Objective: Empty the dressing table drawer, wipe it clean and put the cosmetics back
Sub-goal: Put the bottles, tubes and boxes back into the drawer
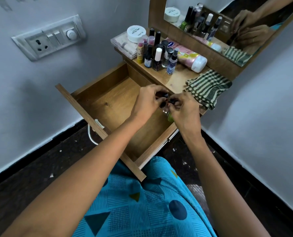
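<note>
The wooden drawer (108, 100) is pulled out, and its visible floor is bare. Over its right side, my left hand (148, 100) grips small dark-capped bottles (163, 97). My right hand (185, 108) pinches more small bottles; a green one (169, 117) shows under its fingers. The two hands almost touch. On the table top (176, 79) stand several nail polish bottles (157, 57), a small spray bottle (172, 63), a lying pink bottle (188, 57), a white round jar (136, 33) on a clear box (123, 46), and a folded green checked cloth (209, 88).
A mirror (227, 23) stands at the back of the table. A switch and socket plate (51, 37) sits on the left wall. Walls close in on both sides. Dark floor lies below, and the drawer front (98, 129) reaches my lap.
</note>
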A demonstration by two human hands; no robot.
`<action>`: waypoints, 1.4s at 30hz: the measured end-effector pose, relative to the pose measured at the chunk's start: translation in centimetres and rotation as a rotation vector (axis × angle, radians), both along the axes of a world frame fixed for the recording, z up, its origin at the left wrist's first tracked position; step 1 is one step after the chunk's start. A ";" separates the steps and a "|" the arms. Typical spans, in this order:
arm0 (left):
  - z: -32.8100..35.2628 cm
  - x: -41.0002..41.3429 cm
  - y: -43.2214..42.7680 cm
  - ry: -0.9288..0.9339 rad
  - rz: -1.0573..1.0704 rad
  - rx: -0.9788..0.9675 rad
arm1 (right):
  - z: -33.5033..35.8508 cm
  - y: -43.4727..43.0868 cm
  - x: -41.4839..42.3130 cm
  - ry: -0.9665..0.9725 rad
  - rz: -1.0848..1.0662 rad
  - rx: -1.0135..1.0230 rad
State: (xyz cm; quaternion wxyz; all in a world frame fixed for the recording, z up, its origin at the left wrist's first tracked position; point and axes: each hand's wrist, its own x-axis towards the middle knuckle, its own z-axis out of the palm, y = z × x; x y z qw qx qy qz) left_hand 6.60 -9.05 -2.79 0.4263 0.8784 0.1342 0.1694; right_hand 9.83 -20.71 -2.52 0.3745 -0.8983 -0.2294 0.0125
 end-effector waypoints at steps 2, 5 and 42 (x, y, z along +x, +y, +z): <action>-0.9 -0.1 -0.4 0.051 -0.010 -0.010 | -1.1 -0.3 -0.5 0.020 -0.019 -0.048; -2.3 -0.2 -0.7 0.112 -0.006 -0.026 | -2.4 -0.5 -1.0 0.042 -0.053 -0.126; -8.2 1.3 -1.6 0.232 -0.091 -0.172 | -3.2 -0.7 -2.3 -0.193 -0.131 -0.613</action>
